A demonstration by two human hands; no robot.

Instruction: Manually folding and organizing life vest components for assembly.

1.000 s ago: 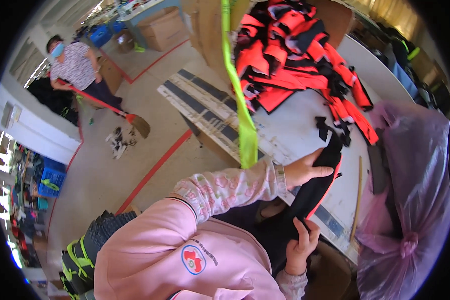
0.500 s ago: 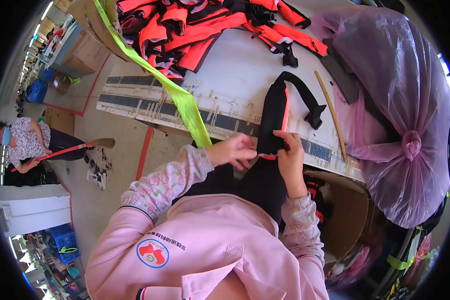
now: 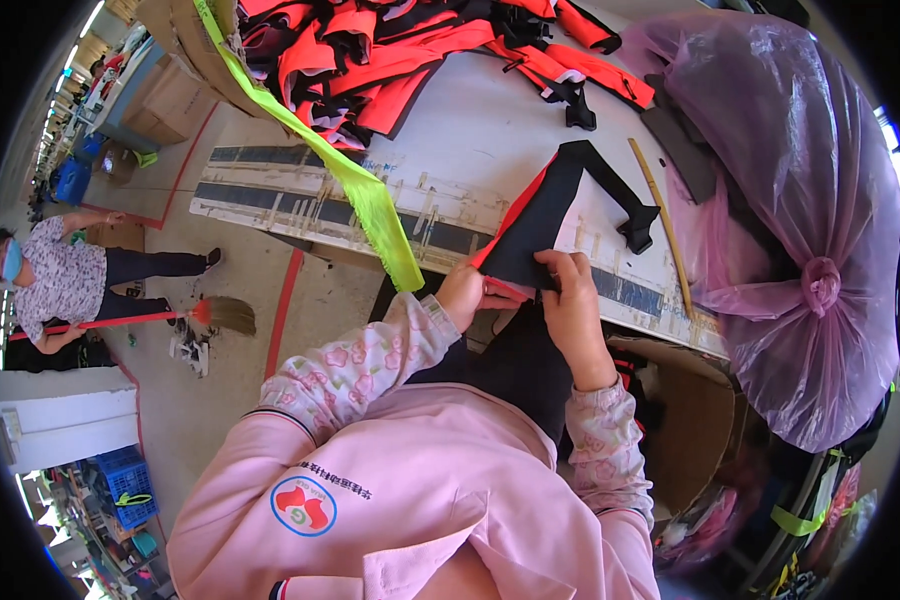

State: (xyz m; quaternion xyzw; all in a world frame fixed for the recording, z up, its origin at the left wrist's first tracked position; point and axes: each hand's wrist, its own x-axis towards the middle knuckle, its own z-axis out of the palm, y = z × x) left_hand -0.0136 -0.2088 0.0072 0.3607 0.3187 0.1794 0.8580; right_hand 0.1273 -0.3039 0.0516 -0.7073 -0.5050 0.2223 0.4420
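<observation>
A black fabric belt piece with an orange edge along its left side lies slantwise over the near edge of the table. From its far end a narrow black strap curves right to a black plastic buckle. My left hand is closed on the near left corner of the piece, where a bit of pinkish lining shows. At the near right corner, my right hand pinches the edge between thumb and fingers. The fabric partly hides my left fingertips.
A heap of orange and black belts covers the far table. A yellow-green strip hangs over its left part. Right are a wooden stick, a purple plastic sack and a cardboard box. Left, a person holds a broom.
The belt piece has turned and spread wider, its orange edge now on the left. My left hand has closed on its corner. The person at left has shifted the broom and raised an arm.
</observation>
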